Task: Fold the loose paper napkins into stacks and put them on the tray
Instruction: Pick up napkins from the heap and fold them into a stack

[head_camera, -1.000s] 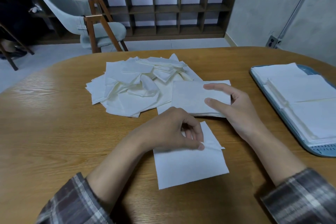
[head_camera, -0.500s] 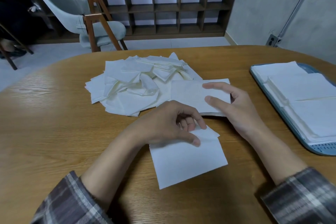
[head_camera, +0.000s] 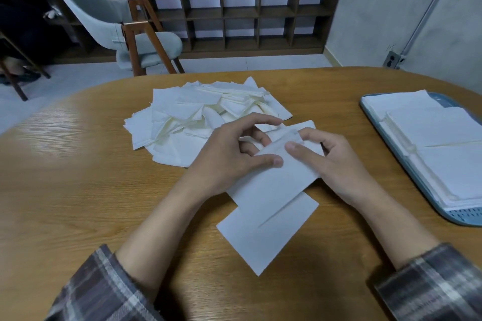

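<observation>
A white paper napkin (head_camera: 268,211) hangs partly lifted over the wooden table (head_camera: 78,190), creased across its middle. My left hand (head_camera: 229,156) pinches its upper left edge between thumb and fingers. My right hand (head_camera: 326,159) pinches the upper right part, thumb on top. Behind my hands lies a loose pile of white napkins (head_camera: 187,125), and a small flat stack (head_camera: 305,128) peeks out between my hands. The blue tray (head_camera: 467,219) at the right holds flat stacks of folded napkins (head_camera: 448,154).
A grey chair with wooden legs (head_camera: 130,39) stands beyond the far table edge. Dark cubby shelving (head_camera: 247,13) lines the back wall. Bare tabletop stretches to the left and along the near edge between my plaid sleeves (head_camera: 430,286).
My left hand raised the napkin's upper edge off the table and away from me. My right hand left the flat stack and took hold of the same napkin, which now hangs tilted.
</observation>
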